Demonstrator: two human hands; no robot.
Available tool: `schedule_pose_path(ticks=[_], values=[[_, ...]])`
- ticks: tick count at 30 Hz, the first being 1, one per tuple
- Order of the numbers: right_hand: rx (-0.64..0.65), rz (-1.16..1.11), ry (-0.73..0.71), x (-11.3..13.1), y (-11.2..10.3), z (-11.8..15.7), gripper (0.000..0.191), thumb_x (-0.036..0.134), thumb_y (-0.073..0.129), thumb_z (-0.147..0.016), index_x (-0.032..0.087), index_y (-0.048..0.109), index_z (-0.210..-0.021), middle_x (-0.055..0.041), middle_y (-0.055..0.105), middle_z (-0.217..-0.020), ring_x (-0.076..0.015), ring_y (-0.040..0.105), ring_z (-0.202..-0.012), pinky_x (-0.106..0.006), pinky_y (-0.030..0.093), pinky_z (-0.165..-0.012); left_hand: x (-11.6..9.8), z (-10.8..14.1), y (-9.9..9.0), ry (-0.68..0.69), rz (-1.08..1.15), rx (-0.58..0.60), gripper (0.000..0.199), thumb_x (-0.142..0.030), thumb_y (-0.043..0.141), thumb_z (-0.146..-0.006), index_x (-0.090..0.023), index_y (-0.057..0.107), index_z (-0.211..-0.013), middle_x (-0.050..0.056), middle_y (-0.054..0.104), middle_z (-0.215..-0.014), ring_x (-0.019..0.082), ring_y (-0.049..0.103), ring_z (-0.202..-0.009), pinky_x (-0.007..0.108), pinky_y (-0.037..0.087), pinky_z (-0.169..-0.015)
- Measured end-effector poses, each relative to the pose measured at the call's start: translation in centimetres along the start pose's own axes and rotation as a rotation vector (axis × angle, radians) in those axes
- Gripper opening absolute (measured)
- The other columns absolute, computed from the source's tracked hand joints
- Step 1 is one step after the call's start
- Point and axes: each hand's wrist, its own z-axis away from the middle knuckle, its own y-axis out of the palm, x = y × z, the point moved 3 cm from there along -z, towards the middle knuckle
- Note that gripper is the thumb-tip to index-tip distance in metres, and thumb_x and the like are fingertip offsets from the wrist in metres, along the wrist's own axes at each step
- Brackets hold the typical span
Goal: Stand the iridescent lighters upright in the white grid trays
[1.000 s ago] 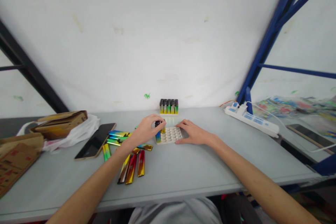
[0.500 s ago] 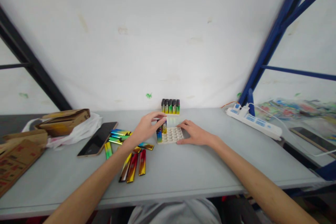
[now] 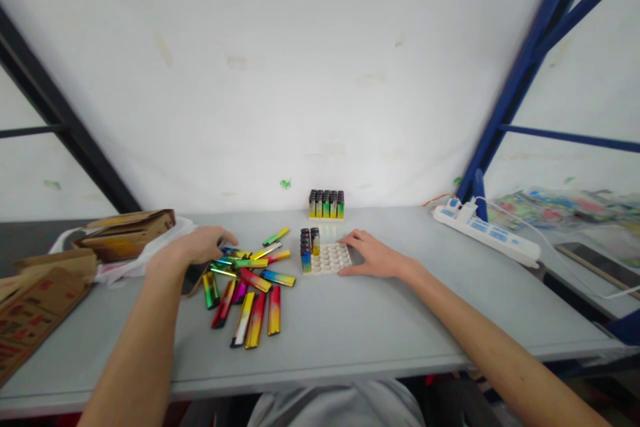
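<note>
Metallic-coloured lighters lie in a loose pile, among them a red and yellow lighter and a blue and yellow lighter. My left hand hovers over the pile's far left edge, forefinger stretched out and fingers apart; I see nothing held in it. A white tray with round holes sits right of the pile. Upright lighters fill its left column, and a few more stand beside them. My right hand grips the tray's right edge, thumb at the near corner and fingertips at the far one.
Behind the tray, a second tray full of upright lighters stands near the wall. A phone lies partly under my left hand. Cardboard boxes and a white plastic bag are at left. A power strip and another phone are at right.
My left hand has let go of a lighter in the tray and moved left to the pile, uncovering more lighters. My right hand keeps its place on the tray.
</note>
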Motion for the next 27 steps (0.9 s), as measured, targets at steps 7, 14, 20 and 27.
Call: schedule_pose_path(ticks=[7,14,20,27], values=[[0.012,0.015,0.001,0.0,0.0,0.0,0.073,0.066,0.069,-0.083,0.017,0.055,-0.136,-0.0145,0.058,-0.123,-0.0305,0.054,-0.115,-0.048,0.046,-0.103,-2.4,-0.3,0.4,0.049,-0.173,0.006,0.015,-0.030,0.072,-0.050,-0.024,0.072,-0.063,0.009,0.074,-0.077,0.035,0.068,-0.082,0.043,0.052,-0.081],[0.001,-0.013,-0.002,-0.4,0.3,-0.1,0.075,0.064,0.073,-0.081,0.019,0.055,-0.137,-0.0136,0.058,-0.124,-0.0302,0.054,-0.116,-0.047,0.046,-0.104,-7.3,0.7,0.3,0.236,0.172,-0.136,0.038,-0.053,0.071,-0.073,-0.022,0.076,-0.095,0.002,0.070,-0.066,0.024,0.064,-0.065,0.032,0.049,-0.067],[-0.004,0.017,0.014,0.3,-0.1,0.0,0.072,0.065,0.071,-0.082,0.018,0.056,-0.135,-0.0143,0.058,-0.123,-0.0306,0.055,-0.115,-0.047,0.047,-0.102,-10.0,1.4,1.0,0.305,0.579,-0.150,0.039,-0.047,0.080,-0.072,-0.019,0.077,-0.098,0.004,0.070,-0.068,0.020,0.064,-0.066,0.032,0.053,-0.068],[0.006,0.013,0.013,0.4,-0.1,-0.1,0.075,0.065,0.072,-0.082,0.017,0.055,-0.136,-0.0144,0.058,-0.123,-0.0304,0.054,-0.116,-0.046,0.046,-0.104,-11.9,1.4,3.3,0.249,0.996,-0.137,0.030,-0.045,0.076,-0.080,-0.017,0.069,-0.087,0.007,0.071,-0.088,0.019,0.066,-0.082,0.034,0.055,-0.080]])
